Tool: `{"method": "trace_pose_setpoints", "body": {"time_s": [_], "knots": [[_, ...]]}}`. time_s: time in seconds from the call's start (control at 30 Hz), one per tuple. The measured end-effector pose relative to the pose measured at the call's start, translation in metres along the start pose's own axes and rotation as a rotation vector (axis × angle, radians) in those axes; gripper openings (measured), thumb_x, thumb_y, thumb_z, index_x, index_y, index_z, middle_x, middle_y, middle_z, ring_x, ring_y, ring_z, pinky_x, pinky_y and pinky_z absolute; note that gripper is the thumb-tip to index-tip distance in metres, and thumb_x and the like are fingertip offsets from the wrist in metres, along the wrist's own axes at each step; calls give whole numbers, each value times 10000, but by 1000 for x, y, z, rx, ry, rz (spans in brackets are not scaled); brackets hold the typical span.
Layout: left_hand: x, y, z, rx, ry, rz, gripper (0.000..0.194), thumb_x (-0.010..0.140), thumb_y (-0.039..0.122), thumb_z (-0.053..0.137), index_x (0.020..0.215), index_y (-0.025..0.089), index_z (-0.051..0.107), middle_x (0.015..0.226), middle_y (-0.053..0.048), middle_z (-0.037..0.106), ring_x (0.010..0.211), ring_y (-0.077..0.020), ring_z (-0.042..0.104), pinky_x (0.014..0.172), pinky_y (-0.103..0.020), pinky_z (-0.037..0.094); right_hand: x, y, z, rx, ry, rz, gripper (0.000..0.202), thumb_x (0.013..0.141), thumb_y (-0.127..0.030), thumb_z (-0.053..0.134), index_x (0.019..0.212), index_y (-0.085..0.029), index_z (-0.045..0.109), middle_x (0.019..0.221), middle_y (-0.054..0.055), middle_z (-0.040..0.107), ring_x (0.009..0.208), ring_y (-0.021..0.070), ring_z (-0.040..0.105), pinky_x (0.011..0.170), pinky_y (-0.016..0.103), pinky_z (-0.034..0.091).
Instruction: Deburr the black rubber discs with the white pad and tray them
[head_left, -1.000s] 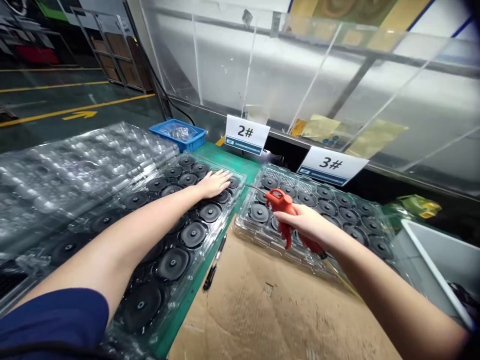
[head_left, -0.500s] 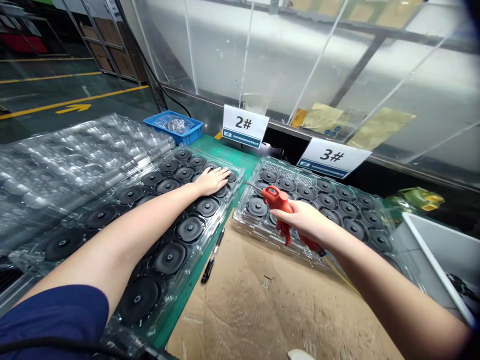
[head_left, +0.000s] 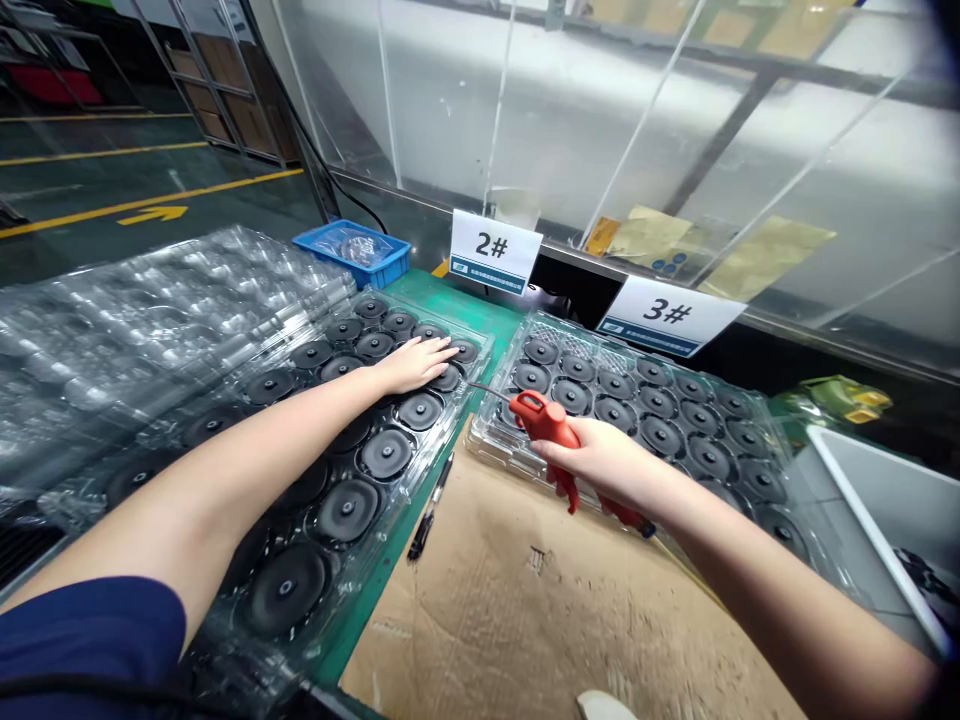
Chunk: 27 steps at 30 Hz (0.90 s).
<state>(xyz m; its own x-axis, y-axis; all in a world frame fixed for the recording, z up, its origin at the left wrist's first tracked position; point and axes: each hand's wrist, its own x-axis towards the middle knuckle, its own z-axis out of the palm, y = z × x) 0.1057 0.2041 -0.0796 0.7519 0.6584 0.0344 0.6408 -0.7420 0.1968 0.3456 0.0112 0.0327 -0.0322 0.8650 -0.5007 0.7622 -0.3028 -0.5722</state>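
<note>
So the right hand (head_left: pixel 600 462) has its fingers wrapped tight around the grip of a red air blow gun (head_left: pixel 551 428), with the thin metal nozzle poking out to the left, its tip hanging over the gap between the two trays. The gun sits over the near-left corner of the right tray (head_left: pixel 739 400), a clear plastic blister tray full of round black discs, parked right below the "3#" sign (head_left: pixel 664 314). The left hand (head_left: pixel 416 362) is lying flat, fingers stretched out and together, palm down on the far right end of the left tray (head_left: pixel 352 480), which has the same black discs in it; it isn't gripping anything, just pressing on top. Both trays rest on the green bench (head_left: pixel 457 312), and a sheet of brown cardboard (head_left: pixel 510 600) covers the near part. A black pen (head_left: pixel 429 510) lies along the cardboard's left edge, just beside the left tray. Further left there's a stack of empty clear trays (head_left: pixel 135 310), with a small blue bin (head_left: pixel 352 250) behind them and a "2#" sign (head_left: pixel 493 250) nearby.
</note>
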Motion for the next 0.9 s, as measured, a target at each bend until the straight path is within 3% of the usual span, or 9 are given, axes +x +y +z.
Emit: {"method": "trace_pose_setpoints", "body": {"time_s": [0.1,0.23,0.7,0.9], "knots": [[-17,1,-2,0,-2,1,478,942,384,310,1380,197,277,1465,-111,247,1337,-270,223,1060,-537,202,-9,-3,9,-7,-47,35,206,823,-375,482,885,-192,552,684,12,654,423,153,582,263,196,382],[-45,8,-4,14,-20,13,470,950,379,272,1385,201,270,1471,-105,235,1346,-254,203,1071,-517,187,-20,-7,22,-13,-93,29,172,818,-358,495,884,-206,543,707,9,647,434,148,586,241,180,391],[-153,33,-2,55,-8,-66,479,946,425,194,1400,279,241,1488,-57,184,1366,-207,146,1093,-470,129,-70,-34,69,-133,-187,-29,169,790,-286,481,932,-223,549,609,-13,615,408,136,552,268,162,364],[-201,47,-3,48,13,-107,479,945,425,198,1393,270,270,1482,-57,204,1365,-215,149,1099,-470,121,-94,-47,92,-203,-219,-110,68,738,-207,491,763,-183,550,604,-4,593,470,119,555,348,150,317]]}}
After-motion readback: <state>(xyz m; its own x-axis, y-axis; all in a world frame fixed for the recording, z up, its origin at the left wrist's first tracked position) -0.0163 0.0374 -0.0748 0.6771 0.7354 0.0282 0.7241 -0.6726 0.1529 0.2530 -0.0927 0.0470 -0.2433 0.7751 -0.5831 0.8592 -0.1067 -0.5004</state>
